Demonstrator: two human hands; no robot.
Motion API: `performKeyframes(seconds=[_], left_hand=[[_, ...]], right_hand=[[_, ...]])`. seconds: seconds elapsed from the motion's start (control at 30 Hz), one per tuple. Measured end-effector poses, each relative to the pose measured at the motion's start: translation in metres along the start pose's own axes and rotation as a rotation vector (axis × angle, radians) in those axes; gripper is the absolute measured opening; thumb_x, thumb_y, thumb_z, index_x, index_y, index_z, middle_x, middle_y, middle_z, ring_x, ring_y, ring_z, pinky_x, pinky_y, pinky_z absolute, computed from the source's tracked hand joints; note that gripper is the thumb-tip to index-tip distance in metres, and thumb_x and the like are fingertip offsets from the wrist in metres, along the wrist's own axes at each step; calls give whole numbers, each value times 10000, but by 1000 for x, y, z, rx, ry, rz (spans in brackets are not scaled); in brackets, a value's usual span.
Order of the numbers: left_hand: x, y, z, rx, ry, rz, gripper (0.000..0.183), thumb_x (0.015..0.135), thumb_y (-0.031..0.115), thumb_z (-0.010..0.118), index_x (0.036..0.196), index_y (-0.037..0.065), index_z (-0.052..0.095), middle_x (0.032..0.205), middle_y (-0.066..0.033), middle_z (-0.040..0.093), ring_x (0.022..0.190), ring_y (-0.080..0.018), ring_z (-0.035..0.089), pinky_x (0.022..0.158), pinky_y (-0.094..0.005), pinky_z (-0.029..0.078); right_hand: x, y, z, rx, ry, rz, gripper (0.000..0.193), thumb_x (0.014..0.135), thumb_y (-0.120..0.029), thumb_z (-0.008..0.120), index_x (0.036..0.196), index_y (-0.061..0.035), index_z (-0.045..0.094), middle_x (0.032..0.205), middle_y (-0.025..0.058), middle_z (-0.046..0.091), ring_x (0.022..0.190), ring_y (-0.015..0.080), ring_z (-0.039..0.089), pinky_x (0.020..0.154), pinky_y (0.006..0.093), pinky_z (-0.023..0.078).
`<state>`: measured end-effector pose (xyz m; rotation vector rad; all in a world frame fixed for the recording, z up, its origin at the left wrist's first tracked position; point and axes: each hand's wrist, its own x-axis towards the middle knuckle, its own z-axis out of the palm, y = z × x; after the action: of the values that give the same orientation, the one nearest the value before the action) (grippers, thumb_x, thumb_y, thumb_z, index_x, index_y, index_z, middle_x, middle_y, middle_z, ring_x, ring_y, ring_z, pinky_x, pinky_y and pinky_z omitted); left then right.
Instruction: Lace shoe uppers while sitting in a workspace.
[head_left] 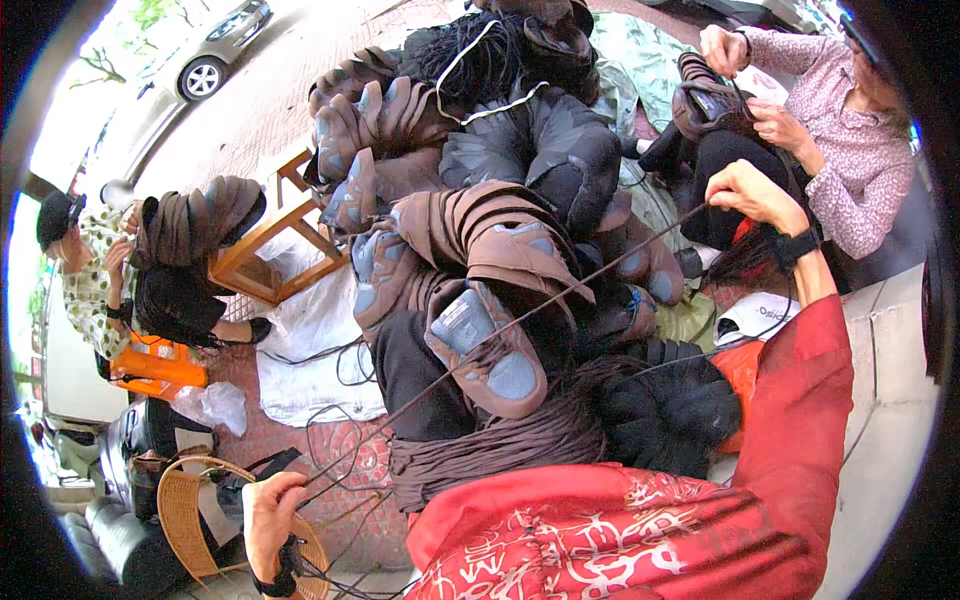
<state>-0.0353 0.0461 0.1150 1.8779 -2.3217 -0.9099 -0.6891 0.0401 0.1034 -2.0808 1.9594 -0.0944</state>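
With our left hand [268, 515] and right hand [757, 195], we pinch a brown lace [640, 248], stretched across a shoe [510, 370] at our knee's [405, 365] right edge.

The person near me wears a loose red cloth shirt [600, 530], pale looping lettering [590, 540] printed across it at five o'clock. Its red right sleeve [800, 400] ends before the wrist. Black wristbands: one [795, 247] at three o'clock, another [272, 583] at seven.

Long brn lace [520, 320], taut, diag. over brn/lt-blue shoe upper [511, 376]
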Motion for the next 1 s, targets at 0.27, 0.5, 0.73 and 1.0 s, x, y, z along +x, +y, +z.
performKeyframes(seconds=[0.27, 0.5, 0.73, 1.0], left_hand=[[-17, -102, 54, 377, 378, 63, 88, 701, 34, 619, 781, 14, 590, 682, -123, 527, 656, -313, 529, 602, -365, 413], [18, -98, 58, -152, 323, -322, 151, 818, 119, 555, 830, -26, 598, 773, -92, 607, 614, -180, 569, 591, -305, 435], [133, -3, 102, -1069, 456, -4, 210, 827, 77, 574, 997, -38, 527, 811, -92, 601, 698, -178, 610, 680, -279, 496], [188, 109, 157, -1225, -125, 95, 373, 831, 73, 550, 1171, -38, 444, 802, -92, 574, 645, -164, 588, 528, -235, 468]], right_hand=[[-78, -25, 117, -468, 762, 226, 80, 774, -153, 572, 765, -73, 569, 645, 64, 501, 661, 241, 486, 624, 358, 371], [-30, -117, 182, -156, 707, 17, 99, 756, -64, 517, 821, -63, 593, 683, 85, 575, 625, 245, 561, 576, 369, 458], [50, -187, 216, 967, 202, -41, 147, 825, -87, 516, 901, 18, 585, 695, 81, 609, 605, 130, 603, 576, 261, 487], [67, -193, 232, 925, 278, -21, 142, 807, -110, 540, 856, 6, 604, 663, 65, 602, 579, 115, 579, 556, 258, 467]])
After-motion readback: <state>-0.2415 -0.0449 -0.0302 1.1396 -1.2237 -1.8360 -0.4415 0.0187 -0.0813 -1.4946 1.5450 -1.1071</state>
